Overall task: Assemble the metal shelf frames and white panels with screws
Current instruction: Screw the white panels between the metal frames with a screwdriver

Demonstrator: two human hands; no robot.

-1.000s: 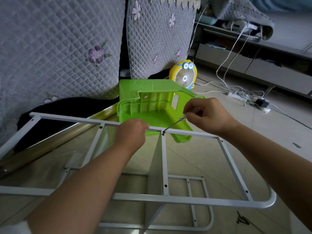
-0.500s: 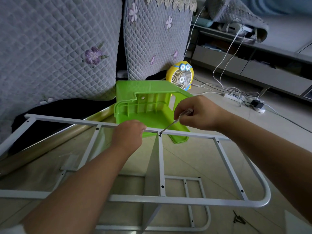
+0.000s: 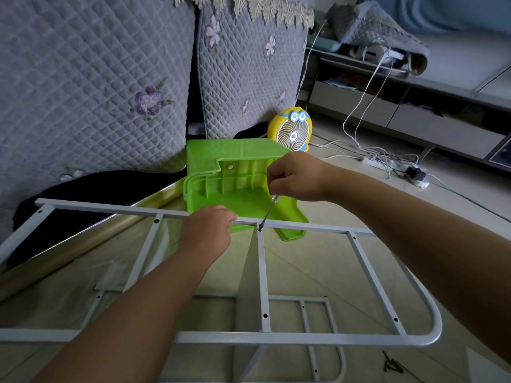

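A white metal shelf frame (image 3: 356, 340) lies flat in front of me, raised above the floor. A white panel (image 3: 250, 275) stands on edge under its middle crossbar. My left hand (image 3: 207, 233) grips the frame's far rail just left of that crossbar. My right hand (image 3: 293, 175) holds a thin metal screwdriver (image 3: 268, 211), whose tip sits on a dark screw (image 3: 260, 229) at the joint of the rail and the crossbar. A second white frame (image 3: 312, 352) lies on the floor below.
A green plastic stool (image 3: 235, 172) lies tipped behind the frame, with a yellow fan (image 3: 293, 131) beyond it. A quilted grey sofa (image 3: 96, 78) fills the left. Cables and a power strip (image 3: 373, 161) run along the right. Loose dark screws (image 3: 392, 366) lie on the floor at lower right.
My right hand has turned over the screwdriver, which now stands steeper on the screw. The left hand keeps its grip on the rail. The view has shifted slightly.
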